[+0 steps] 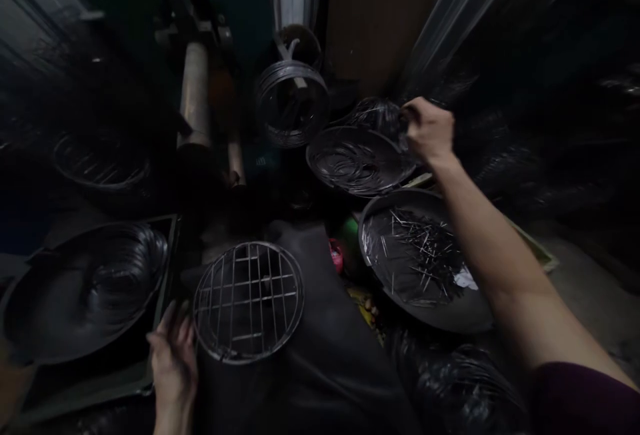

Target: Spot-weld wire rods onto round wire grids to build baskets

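Note:
A round wire grill rack [250, 282] with crossed bars rests on the dark cloth over my lap. My left hand [174, 355] is beside its left edge, fingers stretched out and holding nothing; whether it touches the rim I cannot tell. Farther off on the right, my right hand [430, 130] is closed, above the right rim of a dark pan [320, 155] with thin wire rings [350, 165] in it. What the fingers hold is hidden. Under my right forearm sits another pan [367, 212], where short metal rods [425, 245] lie in a loose heap.
On the left, a wide pan [45, 315] with stacked wire rings [130, 265] stands on a crate [167, 248]. A machine with a pale cylinder [195, 88] and hanging wire hoops [263, 98] stand ahead. Black plastic [460, 382] lies at lower right.

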Tool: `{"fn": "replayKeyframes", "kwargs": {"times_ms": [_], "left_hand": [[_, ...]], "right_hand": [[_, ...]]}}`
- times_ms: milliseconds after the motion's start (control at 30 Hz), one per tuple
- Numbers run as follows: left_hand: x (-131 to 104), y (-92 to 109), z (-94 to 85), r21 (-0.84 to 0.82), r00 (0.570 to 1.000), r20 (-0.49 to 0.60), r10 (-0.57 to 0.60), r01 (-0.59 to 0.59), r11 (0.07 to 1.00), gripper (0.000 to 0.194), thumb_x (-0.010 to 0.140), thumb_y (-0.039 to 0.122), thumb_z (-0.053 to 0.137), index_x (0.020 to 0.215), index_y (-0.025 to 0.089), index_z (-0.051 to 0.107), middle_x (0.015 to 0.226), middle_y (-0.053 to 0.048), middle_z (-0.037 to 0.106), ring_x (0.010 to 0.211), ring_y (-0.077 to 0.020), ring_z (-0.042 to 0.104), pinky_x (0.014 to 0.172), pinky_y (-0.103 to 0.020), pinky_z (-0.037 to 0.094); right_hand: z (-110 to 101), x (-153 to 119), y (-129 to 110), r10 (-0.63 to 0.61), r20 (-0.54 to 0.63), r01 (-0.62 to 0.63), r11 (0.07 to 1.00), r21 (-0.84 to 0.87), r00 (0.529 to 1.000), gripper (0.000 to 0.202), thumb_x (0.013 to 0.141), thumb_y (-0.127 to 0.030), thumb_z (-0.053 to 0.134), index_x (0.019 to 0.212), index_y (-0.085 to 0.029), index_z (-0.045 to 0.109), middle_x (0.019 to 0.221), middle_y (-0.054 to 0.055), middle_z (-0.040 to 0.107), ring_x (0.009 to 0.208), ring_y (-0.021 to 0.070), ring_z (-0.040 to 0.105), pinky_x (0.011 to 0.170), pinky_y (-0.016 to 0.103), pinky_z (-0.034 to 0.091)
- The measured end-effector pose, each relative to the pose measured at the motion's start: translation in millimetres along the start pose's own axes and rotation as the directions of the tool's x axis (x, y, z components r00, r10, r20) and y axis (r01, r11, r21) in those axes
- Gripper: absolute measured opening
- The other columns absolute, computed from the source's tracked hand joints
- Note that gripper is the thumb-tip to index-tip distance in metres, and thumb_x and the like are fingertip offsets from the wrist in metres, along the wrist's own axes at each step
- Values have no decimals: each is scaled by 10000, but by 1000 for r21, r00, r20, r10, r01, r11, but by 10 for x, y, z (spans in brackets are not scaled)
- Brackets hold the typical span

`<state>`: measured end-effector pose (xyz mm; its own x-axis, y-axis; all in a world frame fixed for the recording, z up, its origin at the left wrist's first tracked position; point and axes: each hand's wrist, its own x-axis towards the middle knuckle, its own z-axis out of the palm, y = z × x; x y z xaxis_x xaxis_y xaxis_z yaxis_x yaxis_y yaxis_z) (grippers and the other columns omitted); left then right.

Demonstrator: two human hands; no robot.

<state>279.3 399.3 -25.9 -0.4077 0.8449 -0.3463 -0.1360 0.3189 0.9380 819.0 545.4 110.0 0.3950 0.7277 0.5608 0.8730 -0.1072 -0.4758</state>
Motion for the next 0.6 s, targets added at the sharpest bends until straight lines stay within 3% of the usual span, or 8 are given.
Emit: {"fn": "replayKeyframes", "kwargs": {"times_ms": [67, 133, 233, 300, 333, 467, 533, 600], "left_hand": [[-127, 193, 21, 25, 992, -51, 116, -115, 993, 650, 810, 678, 599, 1279, 228, 603, 1280, -96, 638, 1220, -245, 590, 999, -339, 499], [-296, 449, 61, -37, 988, 28, 152, -151, 988, 658, 788, 643, 651, 1259, 185, 622, 1139, -112, 695, 972, -198, 668, 804, -265, 532], [-499, 805, 91, -143, 946, 316, 70, -25, 989, 825, 752, 758, 604, 1311, 152, 596, 1026, -141, 720, 757, -158, 649, 637, -227, 499], [-584, 929, 38, -174, 890, 455, -11, 101, 979, 899, 736, 797, 578, 1360, 150, 560, 941, -135, 727, 667, -143, 619, 587, -225, 480], [-607, 939, -10, -184, 883, 468, -31, 132, 974, 878, 743, 764, 609, 1371, 153, 551, 856, -107, 722, 617, -127, 592, 560, -214, 462], [-465, 622, -175, -95, 959, 282, 8, 19, 995, 620, 793, 418, 742, 1334, 155, 589, 579, 27, 598, 477, -59, 451, 483, -157, 357], [-277, 351, -168, 92, 979, 195, 64, -84, 992, 502, 814, 318, 704, 1275, 132, 639, 610, 13, 630, 521, -79, 507, 543, -178, 418], [-90, 123, -122, 295, 977, 167, 134, -179, 939, 406, 842, 265, 636, 1222, 127, 679, 775, -44, 721, 696, -141, 632, 712, -244, 509]], "right_hand": [[-218, -304, -252, -19, 0, 18, 991, 136, 1000, 157, 901, -100, 556, 837, -178, 677, 786, 32, 640, 711, 119, 509, 712, 310, 357], [-287, -648, -599, -34, 44, 20, 963, 270, 998, 147, 907, -166, 562, 816, -189, 676, 746, 20, 623, 679, 112, 512, 676, 311, 366], [-123, -1220, -1249, -148, 207, 42, 894, 445, 967, 153, 900, -284, 585, 832, -199, 691, 740, 14, 633, 653, 117, 536, 625, 290, 382], [101, -1594, -1661, -249, 345, 42, 859, 510, 905, 183, 900, -325, 584, 897, -193, 710, 740, 17, 652, 611, 122, 542, 584, 274, 392], [232, -1751, -1824, -293, 412, 38, 851, 525, 863, 197, 903, -321, 576, 939, -188, 717, 743, 21, 661, 597, 126, 548, 576, 271, 404], [766, -2045, -2074, -401, 604, 88, 873, 480, 688, 248, 894, -230, 546, 1052, -200, 734, 816, 50, 683, 719, 182, 633, 717, 313, 503], [970, -2033, -2014, -393, 672, 141, 906, 398, 628, 261, 880, -212, 551, 1052, -206, 747, 837, 71, 680, 786, 214, 651, 797, 360, 522], [1110, -1997, -1914, -359, 721, 158, 929, 333, 592, 267, 873, -213, 550, 1044, -210, 756, 860, 86, 686, 817, 234, 660, 836, 397, 528]]}}
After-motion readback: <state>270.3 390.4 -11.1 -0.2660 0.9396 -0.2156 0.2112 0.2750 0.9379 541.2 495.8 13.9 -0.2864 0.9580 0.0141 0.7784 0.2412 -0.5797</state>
